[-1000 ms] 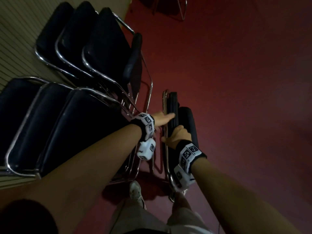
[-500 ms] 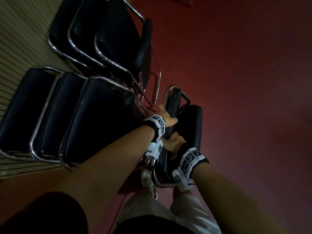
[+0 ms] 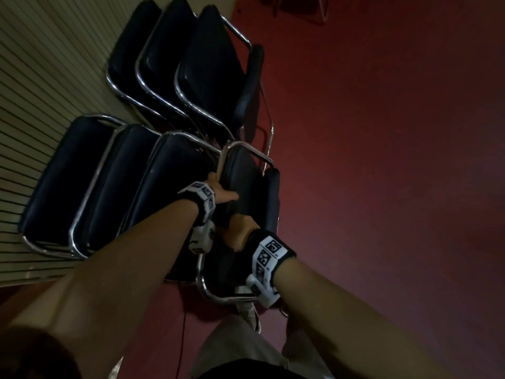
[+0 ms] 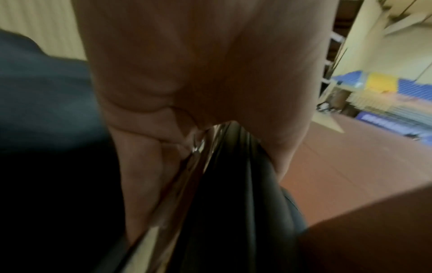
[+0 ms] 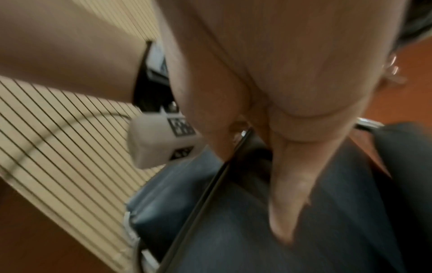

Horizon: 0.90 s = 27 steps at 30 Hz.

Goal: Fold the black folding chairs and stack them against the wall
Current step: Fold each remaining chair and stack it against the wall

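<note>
A folded black chair (image 3: pixel 247 173) with a chrome frame stands on edge, tipped against the near stack of folded chairs (image 3: pixel 109 187). My left hand (image 3: pixel 222 191) grips its chrome tube high on the left side. In the left wrist view the left hand (image 4: pixel 187 92) wraps the tube and the black seat edge (image 4: pixel 233 194). Lower down, my right hand (image 3: pixel 237 232) holds the same frame. In the right wrist view the right hand (image 5: pixel 280 101) clasps the chrome tube (image 5: pixel 210 184), one finger lying over the dark seat pad (image 5: pixel 257 240).
A second stack of folded chairs (image 3: pixel 191 64) leans on the slatted wall (image 3: pixel 41 77) further along. Red floor (image 3: pixel 382 187) spreads to the right. Chrome legs of another chair (image 3: pixel 314 12) show at the top. My shoe (image 3: pixel 251 315) is just below the held chair.
The held chair has swung left from upright on the open floor and now leans toward the near stack. Both hands kept their grip and moved with it.
</note>
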Motion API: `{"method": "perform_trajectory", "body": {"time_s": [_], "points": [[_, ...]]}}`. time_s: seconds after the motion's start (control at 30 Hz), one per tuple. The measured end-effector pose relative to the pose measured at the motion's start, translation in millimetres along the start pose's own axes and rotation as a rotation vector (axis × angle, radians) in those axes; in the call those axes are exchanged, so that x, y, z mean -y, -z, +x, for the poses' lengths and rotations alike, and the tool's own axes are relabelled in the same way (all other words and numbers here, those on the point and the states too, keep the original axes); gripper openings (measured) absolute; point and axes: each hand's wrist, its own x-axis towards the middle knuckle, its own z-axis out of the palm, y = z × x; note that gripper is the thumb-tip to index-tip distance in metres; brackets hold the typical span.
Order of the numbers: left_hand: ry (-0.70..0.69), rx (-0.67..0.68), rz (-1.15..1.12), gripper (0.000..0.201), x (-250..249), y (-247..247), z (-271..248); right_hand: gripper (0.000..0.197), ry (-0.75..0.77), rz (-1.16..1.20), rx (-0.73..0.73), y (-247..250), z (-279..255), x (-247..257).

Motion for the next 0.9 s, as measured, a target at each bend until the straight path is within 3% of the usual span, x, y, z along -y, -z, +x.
{"method": "perform_trajectory", "body": {"time_s": [0.17, 0.27, 0.37, 0.43, 0.53, 0.63, 0.9], "points": [[0.074, -0.03, -0.014, 0.123, 59.5, 25.7, 7.9, 0.038, 0.166, -0.067, 0.039, -28.0, -1.2, -0.6], [0.07, -0.088, 0.034, 0.104, 75.9, 33.4, 15.7, 0.034, 0.028, -0.087, -0.008, -28.0, 6.5, -26.3], [0.031, -0.159, 0.203, 0.094, 83.0, 40.7, 19.7, 0.057, -0.126, -0.107, -0.043, -34.2, 22.0, -60.0], [0.035, -0.153, 0.214, 0.092, 87.1, 39.6, 23.6, 0.077, -0.167, -0.116, 0.047, -44.6, 33.5, -78.0], [0.03, -0.18, 0.173, 0.093, 99.5, 37.1, 28.5, 0.069, -0.117, -0.079, 0.145, -56.8, 30.3, -58.1], [0.0, -0.212, 0.18, 0.09, 98.1, 38.9, 31.1, 0.076, -0.05, -0.097, 0.19, -66.7, 36.3, -40.5], [-0.009, -0.216, 0.199, 0.089, 97.2, 48.5, 50.9, 0.081, -0.086, -0.075, 0.135, -75.7, 59.5, -32.0]]}}
